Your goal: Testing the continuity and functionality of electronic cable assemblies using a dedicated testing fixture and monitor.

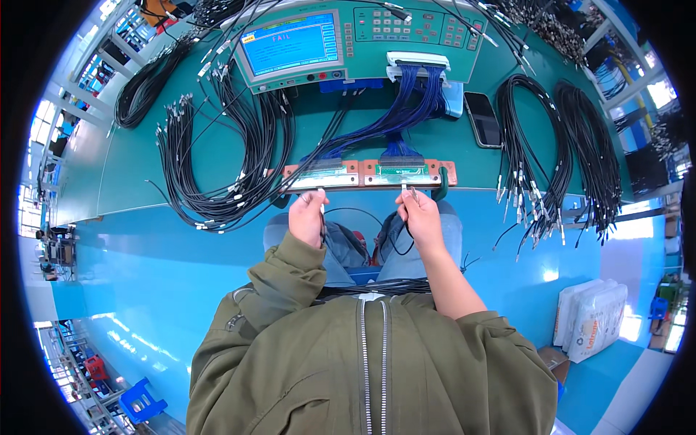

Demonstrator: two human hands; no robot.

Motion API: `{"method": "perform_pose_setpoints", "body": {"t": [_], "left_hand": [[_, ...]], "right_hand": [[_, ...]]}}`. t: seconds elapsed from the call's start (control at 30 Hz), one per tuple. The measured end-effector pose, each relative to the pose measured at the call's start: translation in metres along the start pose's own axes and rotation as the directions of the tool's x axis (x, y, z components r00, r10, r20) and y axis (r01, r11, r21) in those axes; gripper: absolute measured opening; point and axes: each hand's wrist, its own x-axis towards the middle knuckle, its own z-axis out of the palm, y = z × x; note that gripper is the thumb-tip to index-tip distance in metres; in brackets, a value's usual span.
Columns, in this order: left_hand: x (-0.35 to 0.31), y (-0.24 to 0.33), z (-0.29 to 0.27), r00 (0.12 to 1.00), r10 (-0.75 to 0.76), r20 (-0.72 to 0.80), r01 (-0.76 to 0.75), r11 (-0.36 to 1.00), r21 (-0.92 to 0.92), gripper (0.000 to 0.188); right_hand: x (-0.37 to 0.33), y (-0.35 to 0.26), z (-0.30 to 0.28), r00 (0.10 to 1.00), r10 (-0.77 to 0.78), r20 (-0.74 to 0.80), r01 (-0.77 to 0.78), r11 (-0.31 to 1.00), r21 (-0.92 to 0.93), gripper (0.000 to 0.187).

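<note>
My left hand [308, 216] is closed on one end of a thin black cable, its pale connector at the fingertips by the table's front edge. My right hand [422, 220] pinches another connector end in the same way, just below the right half of the test fixture [368, 174]. A black cable [355, 209] loops between the two hands over my lap. The fixture is a copper-coloured bar with two green boards. Whether either connector is seated in it I cannot tell. Wide bundles of blue wires [395, 119] run from the fixture to the tester [290, 47].
Coiled black cables lie left [217, 159] and right [540, 145] on the green table [312, 119], some ends overhanging the front edge. A phone [482, 119] lies beside the tester. More cables [391, 288] rest across my lap. White packages [591, 319] stand on the floor, right.
</note>
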Motion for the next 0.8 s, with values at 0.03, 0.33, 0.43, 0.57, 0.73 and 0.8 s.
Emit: {"method": "perform_pose_setpoints", "body": {"t": [0.03, 0.33, 0.43, 0.57, 0.73, 0.8], "left_hand": [[-0.003, -0.002, 0.001, 1.000, 0.028, -0.013, -0.028, 0.999, 0.037, 0.020], [-0.012, 0.002, -0.002, 0.997, -0.042, 0.072, 0.048, 0.995, -0.089, 0.017], [-0.008, 0.003, -0.004, 0.995, -0.063, 0.076, 0.071, 0.991, -0.113, 0.017], [-0.005, -0.001, -0.006, 0.992, -0.094, 0.088, 0.108, 0.979, -0.172, 0.018], [-0.004, 0.000, -0.013, 0.988, -0.108, 0.114, 0.123, 0.985, -0.125, 0.018], [-0.004, 0.001, -0.012, 0.990, -0.109, 0.091, 0.121, 0.983, -0.140, 0.017]], "right_hand": [[0.001, 0.000, 0.000, 1.000, -0.009, 0.003, 0.009, 1.000, 0.002, 0.021], [-0.002, -0.003, 0.000, 1.000, 0.009, 0.003, -0.009, 1.000, 0.021, 0.021], [-0.003, -0.003, 0.001, 1.000, 0.006, 0.003, -0.007, 1.000, 0.028, 0.021], [-0.003, -0.001, 0.001, 1.000, 0.010, 0.010, -0.010, 0.999, 0.044, 0.021], [-0.003, -0.002, 0.002, 1.000, 0.005, 0.000, -0.005, 0.999, 0.041, 0.021], [-0.002, 0.000, 0.001, 1.000, 0.001, -0.001, -0.001, 0.999, 0.049, 0.021]]}}
